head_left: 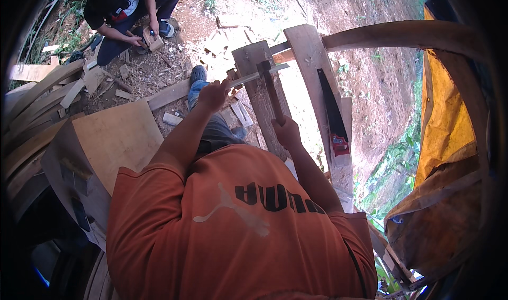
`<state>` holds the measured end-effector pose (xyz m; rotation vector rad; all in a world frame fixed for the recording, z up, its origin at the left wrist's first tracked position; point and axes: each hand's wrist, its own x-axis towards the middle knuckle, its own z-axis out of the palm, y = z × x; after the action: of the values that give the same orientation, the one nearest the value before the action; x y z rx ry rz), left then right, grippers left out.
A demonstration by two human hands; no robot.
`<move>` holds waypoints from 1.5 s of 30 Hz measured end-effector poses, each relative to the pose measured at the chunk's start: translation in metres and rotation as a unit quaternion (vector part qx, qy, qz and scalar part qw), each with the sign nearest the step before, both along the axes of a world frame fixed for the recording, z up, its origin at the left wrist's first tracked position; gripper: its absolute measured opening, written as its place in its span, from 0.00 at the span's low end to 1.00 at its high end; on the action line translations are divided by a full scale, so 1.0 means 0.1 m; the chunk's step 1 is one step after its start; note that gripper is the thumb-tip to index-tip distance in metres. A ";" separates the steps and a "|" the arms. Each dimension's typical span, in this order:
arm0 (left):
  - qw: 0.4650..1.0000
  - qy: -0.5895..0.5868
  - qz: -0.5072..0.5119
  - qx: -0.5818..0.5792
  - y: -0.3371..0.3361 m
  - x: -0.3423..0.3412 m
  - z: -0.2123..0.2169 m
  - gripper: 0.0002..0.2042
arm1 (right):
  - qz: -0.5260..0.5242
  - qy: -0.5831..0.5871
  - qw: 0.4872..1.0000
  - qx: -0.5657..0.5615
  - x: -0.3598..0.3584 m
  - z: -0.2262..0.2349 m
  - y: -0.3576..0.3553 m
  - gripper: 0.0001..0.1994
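Two closed hands, the left (213, 96) on a thin wooden strip (247, 79), the right (287, 132) on a hatchet-like tool (275, 97)
The left hand had its fingers wrapped around the strip's near end, and the strip ran rightward from it, crossing ahead of the right hand. The right hand was curled firmly round the lower handle, with the tool's head ahead of it at the strip; whether they touched could not be told. A worn board (257, 105) lay below the strip, just left of the right hand. A saw (332, 106) rested on planks to that hand's right. Well beyond the left hand, farther left, a co-worker (115, 14) crouched over a wooden block (155, 44)
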<state>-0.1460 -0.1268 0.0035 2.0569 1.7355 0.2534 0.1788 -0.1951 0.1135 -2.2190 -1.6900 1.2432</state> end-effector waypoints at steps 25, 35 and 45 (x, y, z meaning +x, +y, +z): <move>1.000 -0.010 0.005 0.025 0.07 -0.01 -0.01 0.08 | -0.012 0.005 1.000 0.019 0.07 -0.10 0.03 0.19; 0.999 -0.033 -0.022 0.003 0.32 0.03 0.46 0.15 | -0.011 0.013 0.994 0.109 0.05 -0.09 -0.05 0.17; 0.999 0.017 -0.029 -0.040 0.39 0.04 0.31 0.18 | -0.020 -0.033 0.999 -0.007 -0.05 0.14 0.15 0.19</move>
<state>-0.1424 -0.0880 0.0344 2.0629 1.6744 0.1291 0.1740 -0.1802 0.1272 -2.3151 -1.6559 1.1897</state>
